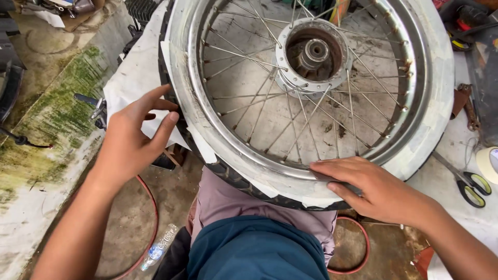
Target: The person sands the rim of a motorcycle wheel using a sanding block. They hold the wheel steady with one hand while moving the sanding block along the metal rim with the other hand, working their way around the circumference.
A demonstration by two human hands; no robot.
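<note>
A spoked motorcycle wheel (290, 155) lies flat in front of me, its silver rim and hub (313, 54) facing up. Its black tyre (244, 184) is mostly covered with white masking paper and tape. My left hand (132, 137) rests against the tyre's left edge, fingertips touching the tape there, holding nothing. My right hand (371, 189) lies palm down on the near right of the rim and taped tyre, fingers pressed flat on the tape.
Scissors with yellow-green handles (469, 184) and a roll of masking tape (489, 163) lie at the right. Rusty pliers (467, 106) sit further back right. A plastic bottle (161, 246) and red hose (150, 207) lie on the concrete floor below.
</note>
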